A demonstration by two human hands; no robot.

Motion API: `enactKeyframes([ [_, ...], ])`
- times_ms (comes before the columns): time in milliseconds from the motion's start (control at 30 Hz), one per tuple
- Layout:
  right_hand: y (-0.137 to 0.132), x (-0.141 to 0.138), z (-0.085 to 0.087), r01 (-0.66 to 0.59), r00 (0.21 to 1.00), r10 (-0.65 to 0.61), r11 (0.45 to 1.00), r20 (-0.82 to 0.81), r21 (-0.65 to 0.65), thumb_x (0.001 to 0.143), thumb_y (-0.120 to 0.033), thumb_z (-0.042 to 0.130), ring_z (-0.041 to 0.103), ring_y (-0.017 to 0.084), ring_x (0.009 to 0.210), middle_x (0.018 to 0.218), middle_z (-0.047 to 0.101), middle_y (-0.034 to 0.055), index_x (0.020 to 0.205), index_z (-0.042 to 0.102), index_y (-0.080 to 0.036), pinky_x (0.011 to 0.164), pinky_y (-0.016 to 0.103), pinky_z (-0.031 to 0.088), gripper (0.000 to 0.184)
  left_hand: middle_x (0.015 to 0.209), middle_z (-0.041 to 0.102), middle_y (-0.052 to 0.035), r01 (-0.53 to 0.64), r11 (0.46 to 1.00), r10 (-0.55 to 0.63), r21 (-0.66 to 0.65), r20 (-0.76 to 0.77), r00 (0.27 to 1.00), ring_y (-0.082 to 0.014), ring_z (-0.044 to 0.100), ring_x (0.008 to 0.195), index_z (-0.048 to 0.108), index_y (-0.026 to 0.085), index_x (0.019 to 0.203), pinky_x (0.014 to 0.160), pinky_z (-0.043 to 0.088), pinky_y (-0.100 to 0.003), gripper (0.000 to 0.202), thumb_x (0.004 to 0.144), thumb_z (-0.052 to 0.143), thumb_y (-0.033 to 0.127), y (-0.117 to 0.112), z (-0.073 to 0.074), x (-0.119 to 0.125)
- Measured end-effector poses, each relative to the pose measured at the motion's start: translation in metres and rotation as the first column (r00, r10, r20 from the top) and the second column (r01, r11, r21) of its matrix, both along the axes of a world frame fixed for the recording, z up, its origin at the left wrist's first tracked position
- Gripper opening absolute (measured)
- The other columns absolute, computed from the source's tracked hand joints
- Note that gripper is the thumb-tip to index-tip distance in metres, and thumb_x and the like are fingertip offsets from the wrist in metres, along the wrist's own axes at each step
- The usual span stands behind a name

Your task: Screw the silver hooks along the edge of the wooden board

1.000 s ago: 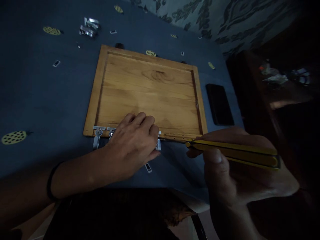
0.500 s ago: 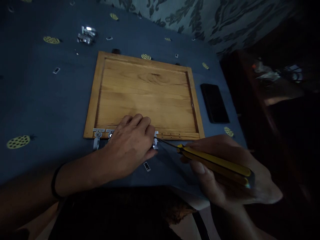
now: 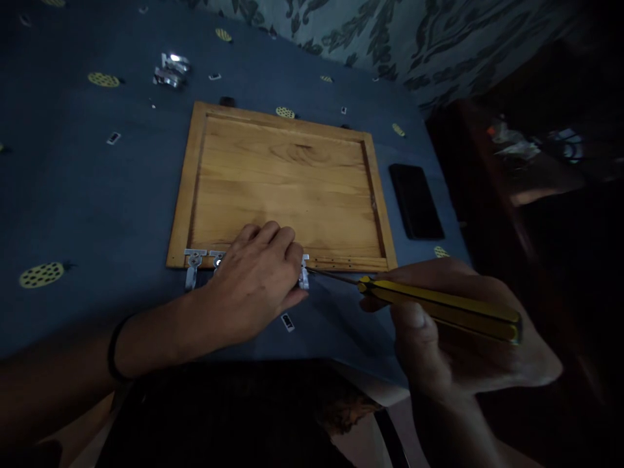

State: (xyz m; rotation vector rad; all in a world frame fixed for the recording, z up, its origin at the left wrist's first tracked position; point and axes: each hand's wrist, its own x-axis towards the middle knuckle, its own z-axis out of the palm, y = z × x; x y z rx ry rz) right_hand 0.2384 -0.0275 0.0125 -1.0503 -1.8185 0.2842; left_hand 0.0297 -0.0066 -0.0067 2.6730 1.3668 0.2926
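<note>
A framed wooden panel (image 3: 287,182) lies flat on a dark blue patterned cloth (image 3: 88,188). Along its near edge sits a silver metal hinge (image 3: 194,261), partly hidden under my left hand (image 3: 256,283). That hand rests over the hinge with its fingers curled down on it, pressing it against the panel's edge. My right hand (image 3: 463,338) is closed round a yellow-handled screwdriver (image 3: 439,307). The thin shaft points left and its tip meets the hinge's right end by my left fingertips.
A black phone (image 3: 416,200) lies right of the panel. Loose silver metal fittings (image 3: 169,69) sit at the far left of the cloth. A dark wooden piece of furniture (image 3: 526,175) with small items on it stands to the right. The near table edge runs just below my hands.
The screwdriver handle dipped and swung back up to nearly level, with its tip staying at the hinge. My left hand has stayed on the hinge. The view shifted slightly.
</note>
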Motion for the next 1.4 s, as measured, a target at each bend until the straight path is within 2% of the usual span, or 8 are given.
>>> enactKeyframes([
  [100,0.002,-0.001,0.002,-0.041,0.999,0.040,0.999,0.028,0.032,0.086,-0.013,0.073,0.069,0.023,0.062,0.077,0.073,0.0029,0.102,0.074,-0.024,0.048,0.041,0.054,0.020,0.098,0.068,-0.0100,0.008,1.000,-0.008,-0.002,0.001,1.000,-0.0296,0.062,0.099,0.068,0.013,0.098,0.086,0.049,-0.041,0.030,0.091,0.076,0.040,0.000,0.001,-0.001],
  [333,0.004,0.001,-0.001,-0.036,0.999,0.036,0.998,0.002,-0.047,0.087,-0.012,0.073,0.070,0.021,0.065,0.081,0.074,0.0015,0.108,0.075,-0.027,0.052,0.041,0.055,0.026,0.097,0.068,-0.0106,0.010,1.000,-0.010,0.009,0.011,1.000,-0.0300,0.062,0.098,0.068,0.012,0.098,0.085,0.048,-0.041,0.028,0.090,0.077,0.038,0.000,0.001,-0.001],
  [567,0.010,0.000,0.001,-0.082,0.994,0.081,0.997,0.078,0.001,0.089,-0.013,0.072,0.069,0.020,0.066,0.075,0.071,0.0021,0.093,0.075,-0.022,0.052,0.037,0.055,0.011,0.096,0.067,-0.0108,0.014,0.999,-0.015,0.031,0.013,1.000,-0.0304,0.062,0.097,0.069,0.011,0.098,0.084,0.050,-0.042,0.031,0.090,0.078,0.040,0.000,0.000,-0.001],
  [733,0.014,0.000,-0.002,-0.062,0.998,0.062,0.998,0.032,-0.018,0.088,-0.012,0.073,0.069,0.020,0.067,0.082,0.075,0.0021,0.105,0.074,-0.024,0.055,0.039,0.056,0.020,0.096,0.068,-0.0108,0.014,0.999,-0.014,0.048,0.011,1.000,-0.0301,0.063,0.096,0.069,0.011,0.096,0.084,0.050,-0.041,0.032,0.089,0.078,0.041,0.000,-0.001,-0.001],
  [900,0.013,0.004,-0.005,-0.075,0.997,0.076,0.996,-0.024,0.042,0.087,-0.013,0.075,0.068,0.019,0.064,0.083,0.074,0.0031,0.094,0.076,-0.023,0.050,0.038,0.055,0.012,0.096,0.068,-0.0104,0.013,0.998,-0.015,0.064,0.030,0.999,-0.0294,0.063,0.097,0.068,0.012,0.096,0.084,0.049,-0.040,0.030,0.089,0.079,0.040,-0.001,-0.002,-0.001],
  [1133,0.010,0.003,-0.004,-0.050,0.999,0.051,0.999,-0.013,0.020,0.088,-0.017,0.075,0.068,0.020,0.063,0.082,0.073,0.0018,0.097,0.076,-0.026,0.051,0.039,0.057,0.013,0.095,0.068,-0.0096,0.008,0.998,-0.010,0.068,0.037,0.999,-0.0294,0.063,0.096,0.068,0.013,0.096,0.084,0.049,-0.041,0.030,0.088,0.080,0.039,-0.001,-0.002,-0.001],
  [1400,0.013,0.006,-0.005,-0.054,0.998,0.054,0.999,0.016,-0.006,0.087,-0.016,0.075,0.069,0.019,0.063,0.082,0.075,0.0022,0.093,0.075,-0.023,0.051,0.038,0.056,0.009,0.095,0.067,-0.0099,0.005,0.997,-0.008,0.080,0.047,0.999,-0.0298,0.062,0.096,0.068,0.012,0.096,0.085,0.049,-0.041,0.030,0.088,0.080,0.038,-0.002,-0.003,-0.001],
])
